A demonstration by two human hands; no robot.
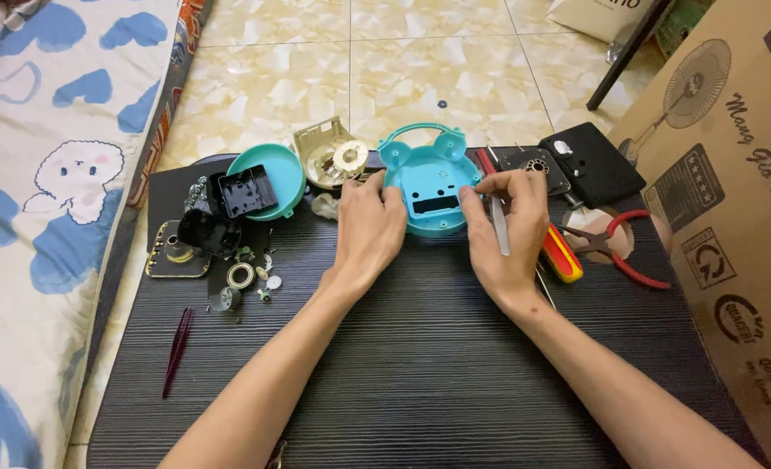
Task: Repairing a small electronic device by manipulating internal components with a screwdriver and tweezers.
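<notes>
Both hands are down on the dark wood-grain desk (420, 373), and between them sits the teal clock back shell (429, 184), the one with two round ears and a carry handle on top, lying flat near the far middle of the desk with its rectangular opening facing up. The left hand (370, 227) lies palm-down, fingers loosely together, pressing against the shell's left edge. The right hand (507, 230) touches the shell's right edge with its fingertips while its fingers curl around slim metal tweezers (499, 224), tips pointing back toward the wrist. Just right of that hand lies a red-and-yellow screwdriver handle (562, 254), and beyond it red-handled pliers (622, 247). Behind the shell: a beige gear mechanism (333, 156), a black module with a small dial (537, 167) and a black box (598, 162). Off to the left, a teal round cover (283, 169) holds a black square housing (248, 191), with loose small gears (242, 282) nearby and dark maroon tweezers (177, 352) well apart near the left edge. A cardboard box (733, 217) stands at right, a patterned mattress (46, 200) at left.
</notes>
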